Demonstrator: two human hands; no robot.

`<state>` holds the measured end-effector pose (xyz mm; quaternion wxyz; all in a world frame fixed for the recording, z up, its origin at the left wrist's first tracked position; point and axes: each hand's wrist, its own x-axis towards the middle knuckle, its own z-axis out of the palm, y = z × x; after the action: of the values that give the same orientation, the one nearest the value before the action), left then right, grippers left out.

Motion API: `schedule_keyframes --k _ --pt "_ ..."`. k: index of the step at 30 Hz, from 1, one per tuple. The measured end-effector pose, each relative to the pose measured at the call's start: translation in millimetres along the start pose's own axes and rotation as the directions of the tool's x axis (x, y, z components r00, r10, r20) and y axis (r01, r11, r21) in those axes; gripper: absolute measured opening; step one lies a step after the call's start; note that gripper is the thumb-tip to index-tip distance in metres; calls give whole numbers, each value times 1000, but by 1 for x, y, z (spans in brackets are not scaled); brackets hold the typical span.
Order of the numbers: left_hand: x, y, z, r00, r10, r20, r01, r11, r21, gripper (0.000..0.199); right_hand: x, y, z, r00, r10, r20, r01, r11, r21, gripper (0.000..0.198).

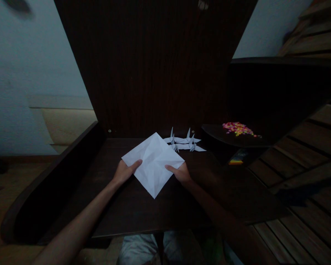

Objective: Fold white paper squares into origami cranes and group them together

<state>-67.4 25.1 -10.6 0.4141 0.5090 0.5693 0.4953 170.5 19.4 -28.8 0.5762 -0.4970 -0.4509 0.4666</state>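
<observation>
A white square sheet of paper (154,165) with crease lines is held up over the dark desk, one corner pointing toward me. My left hand (124,171) grips its left side, thumb on top and fingers hidden beneath. On the opposite side my right hand (182,173) pinches the sheet the same way. Just behind the paper, several folded white paper cranes (191,146) stand in two rows; the sheet's right edge partly covers them.
Dark desk surface (113,217) lies under the hands, with a raised side panel (57,180) at left and a tall back board (154,73). Small pink and yellow pieces (238,129) are heaped on a shelf at right. Slatted wood (292,235) stands beyond the desk's right edge.
</observation>
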Motion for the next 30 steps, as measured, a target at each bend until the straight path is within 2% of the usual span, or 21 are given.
schedule_keyframes --k 2,5,8,12,15,22,30 --pt "0 0 1 1000 -25 -9 24 999 -44 44 1 0 0 1000 18 -22 -17 998 53 44" --pt "0 2 3 995 -94 -33 88 982 -165 45 3 0 -1 993 116 -16 -112 978 178 38" --pt "-1 4 4 991 -130 25 132 953 -271 47 5 -2 -1 979 200 26 -199 936 291 30" --pt "-3 6 4 996 -84 36 90 970 -228 50 4 -6 -1 982 185 28 -184 926 330 31" --pt "-5 6 4 999 -50 10 51 988 -143 48 3 -7 -2 989 137 46 -145 952 271 34" --pt "-10 6 4 998 40 44 -41 999 27 43 1 -1 -5 990 46 136 -38 998 -55 39" --pt "-5 3 5 997 -31 -70 34 999 34 40 -1 -2 -3 996 -58 61 66 988 -137 44"
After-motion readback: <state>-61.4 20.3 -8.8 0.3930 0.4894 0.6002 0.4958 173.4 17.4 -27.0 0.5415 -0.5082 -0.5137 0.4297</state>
